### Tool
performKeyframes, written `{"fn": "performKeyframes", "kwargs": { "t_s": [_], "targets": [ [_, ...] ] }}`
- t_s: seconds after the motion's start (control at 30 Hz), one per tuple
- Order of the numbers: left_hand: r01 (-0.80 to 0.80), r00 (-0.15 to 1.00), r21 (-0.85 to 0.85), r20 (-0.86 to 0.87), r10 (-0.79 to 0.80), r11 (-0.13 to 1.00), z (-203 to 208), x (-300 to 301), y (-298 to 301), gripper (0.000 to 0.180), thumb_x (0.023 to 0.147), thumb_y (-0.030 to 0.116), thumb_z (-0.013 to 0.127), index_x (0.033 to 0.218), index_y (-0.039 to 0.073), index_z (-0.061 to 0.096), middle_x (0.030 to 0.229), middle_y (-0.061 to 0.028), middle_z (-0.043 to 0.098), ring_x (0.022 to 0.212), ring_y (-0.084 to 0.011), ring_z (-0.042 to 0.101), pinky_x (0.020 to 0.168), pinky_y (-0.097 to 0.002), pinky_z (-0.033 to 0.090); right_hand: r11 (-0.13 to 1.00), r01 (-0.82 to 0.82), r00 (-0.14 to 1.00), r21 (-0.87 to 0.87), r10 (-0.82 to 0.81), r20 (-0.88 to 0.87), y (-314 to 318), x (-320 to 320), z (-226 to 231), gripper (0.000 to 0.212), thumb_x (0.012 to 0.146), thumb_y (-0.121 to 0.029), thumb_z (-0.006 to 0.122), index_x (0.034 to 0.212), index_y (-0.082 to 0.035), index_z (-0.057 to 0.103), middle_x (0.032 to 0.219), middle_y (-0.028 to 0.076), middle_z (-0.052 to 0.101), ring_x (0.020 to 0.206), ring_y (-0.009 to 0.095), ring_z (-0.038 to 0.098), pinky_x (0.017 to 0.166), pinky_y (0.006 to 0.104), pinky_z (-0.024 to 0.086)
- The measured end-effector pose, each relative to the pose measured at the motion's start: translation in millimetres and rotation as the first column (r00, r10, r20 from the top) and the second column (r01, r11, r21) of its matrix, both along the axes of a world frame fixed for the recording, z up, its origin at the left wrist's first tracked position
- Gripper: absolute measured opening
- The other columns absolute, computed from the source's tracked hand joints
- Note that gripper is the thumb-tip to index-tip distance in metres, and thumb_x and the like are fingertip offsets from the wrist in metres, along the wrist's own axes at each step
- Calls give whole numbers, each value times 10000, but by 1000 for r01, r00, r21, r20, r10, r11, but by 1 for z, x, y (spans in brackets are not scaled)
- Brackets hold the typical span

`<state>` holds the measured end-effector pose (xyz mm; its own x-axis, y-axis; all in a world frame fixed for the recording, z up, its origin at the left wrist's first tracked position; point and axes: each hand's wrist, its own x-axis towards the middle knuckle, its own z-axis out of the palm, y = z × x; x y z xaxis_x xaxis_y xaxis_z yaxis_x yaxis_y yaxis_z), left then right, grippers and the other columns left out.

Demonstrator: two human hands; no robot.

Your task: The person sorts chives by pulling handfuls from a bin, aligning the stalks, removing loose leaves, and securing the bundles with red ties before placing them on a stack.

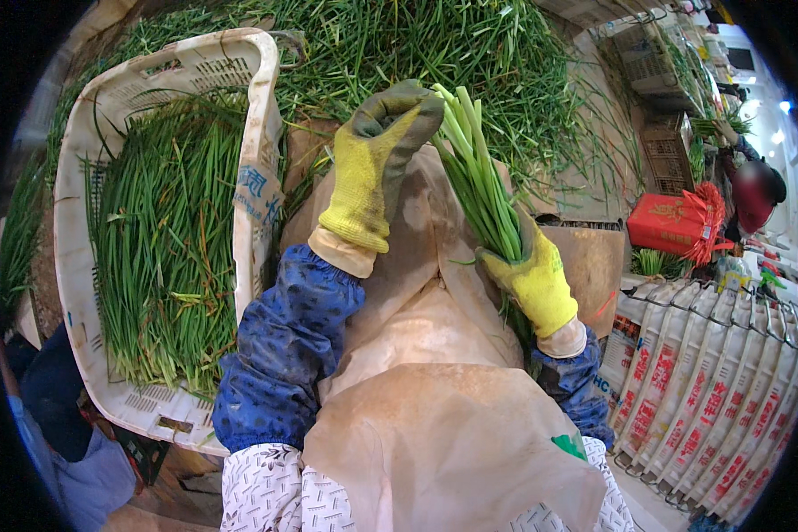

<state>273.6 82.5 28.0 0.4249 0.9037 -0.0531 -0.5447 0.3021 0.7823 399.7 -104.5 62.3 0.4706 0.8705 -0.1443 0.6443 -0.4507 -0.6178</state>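
Note:
My right hand (534, 279), in a yellow knit glove with a dark coated palm, is wrapped round a bunch of chives (481, 173). The pale cut ends of the stalks point up and away from me. My left hand (386, 133), gloved alike, is closed with its fingers curled in. Its fingertips are right beside the pale stalk ends; what they pinch, if anything, is hidden. Left of my arm stands a white plastic crate (255, 133), filled with long chives (173, 239) laid lengthwise. A stained beige apron (417, 328) covers my lap.
A big loose heap of chives (417, 44) spreads beyond my hands. On the right are a red bag (669, 220), a stack of white crates or bundles with red print (709, 381) and a brown crate (667, 155). Another person (758, 191) is at the far right.

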Motion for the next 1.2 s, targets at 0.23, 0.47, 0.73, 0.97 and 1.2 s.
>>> {"fn": "performKeyframes", "kwargs": {
  "t_s": [0.23, 0.47, 0.73, 0.97, 1.2],
  "targets": [
    [170, 983, 153, -93, -157, 974, -12, -10, 16, 201, 827, 149, 748, 975, 25, 693, 1007, -25, 670, 872, -84, 602, 792, -224, 475, 997, 21, 979, -74, -35, -200, 3, 3, 8, 704, 731, -224, 785, 1301, 55, 479, 1098, 236, 649, 1025, 349, 639, 864, 380, 499],
    [326, 944, 226, -125, -305, 918, -1, -17, 35, 146, 871, 77, 614, 981, -5, 664, 1189, -120, 640, 1028, -163, 605, 919, -289, 477, 998, -7, 970, -67, -9, -242, -1, 9, 1, 690, 736, -240, 780, 1302, 28, 493, 1085, 238, 653, 1013, 348, 644, 854, 376, 497],
    [265, 963, 245, -28, -267, 933, 11, -3, 39, 166, 813, 44, 604, 943, 23, 704, 1116, -110, 673, 977, -162, 614, 874, -283, 477, 1000, -23, 971, -19, 18, -240, -2, 13, -1, 673, 743, -247, 764, 1309, 4, 500, 1062, 228, 663, 992, 344, 651, 839, 374, 504],
    [123, 942, 57, 308, -135, 991, 52, -30, 200, 256, 844, 230, 622, 993, 25, 658, 1042, -126, 682, 844, -202, 630, 810, -318, 519, 995, 87, 876, -38, -94, -473, -19, 24, 2, 632, 742, -205, 762, 1291, -1, 524, 1059, 173, 685, 951, 262, 663, 841, 345, 502],
    [-146, 963, 240, -185, 193, 960, 100, -13, 279, 416, 894, 373, 580, 1155, 52, 616, 1047, -125, 675, 878, -231, 643, 822, -376, 531, 991, 75, 941, 107, -35, -336, -51, 47, -4, 468, 763, -126, 764, 1169, 21, 584, 996, 93, 686, 864, 130, 618, 775, 295, 513]
  ]
}}
